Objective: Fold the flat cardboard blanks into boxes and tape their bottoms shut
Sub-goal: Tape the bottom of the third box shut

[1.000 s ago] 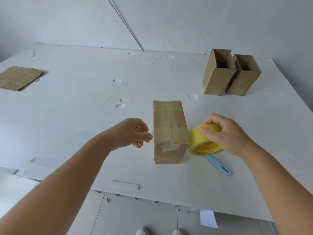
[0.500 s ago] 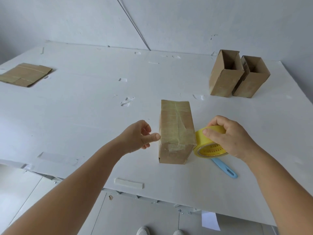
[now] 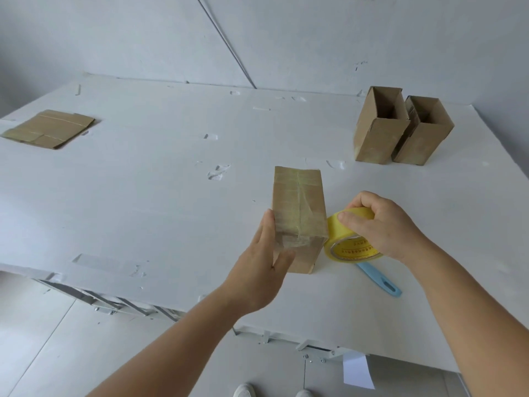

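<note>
My left hand (image 3: pixel 262 270) has closed in and is now gripping the taped box (image 3: pixel 297 216) mid-table, thumb and fingers clamped on its near corner. My right hand (image 3: pixel 378 224) is pinching the yellow tape roll (image 3: pixel 340 239) beside it — red print unreadable. Two open boxes (image 3: pixel 400 127) are standing far right on the white table (image 3: pixel 160 196).

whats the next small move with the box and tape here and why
Probably cut the tape free. The brown cardboard box lies bottom-up with tape across its seam, the left hand steadies it, the right hand holds the yellow tape roll against it, and a blue-handled cutter lies beside it.
</note>
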